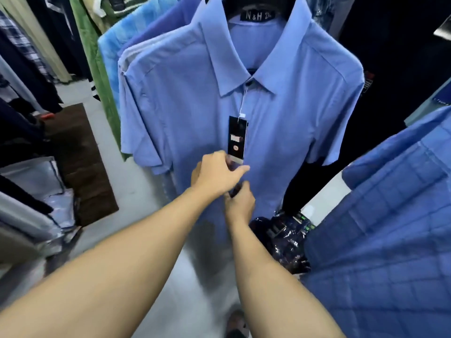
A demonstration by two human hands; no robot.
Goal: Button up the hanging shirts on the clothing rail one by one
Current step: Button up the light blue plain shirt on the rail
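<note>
I am working on the blue shirt [195, 106], which is hanging front-on directly ahead of me, with other garments crowding in on both sides. My left hand [218, 173] is pinching the placket [252, 106] at the lower end of the tag [237, 137]. My right hand [240, 204] is gripping the same edge just beneath, fingers curling round a dark spot, probably a button, though blur is hiding it. The collar button [249, 81] is appearing fastened. I am judging the cloth thin, light and soft, so it is likely to swing and fold. I am therefore advising a hold on both front edges close to the buttonhole, keeping the tag aside.
</note>
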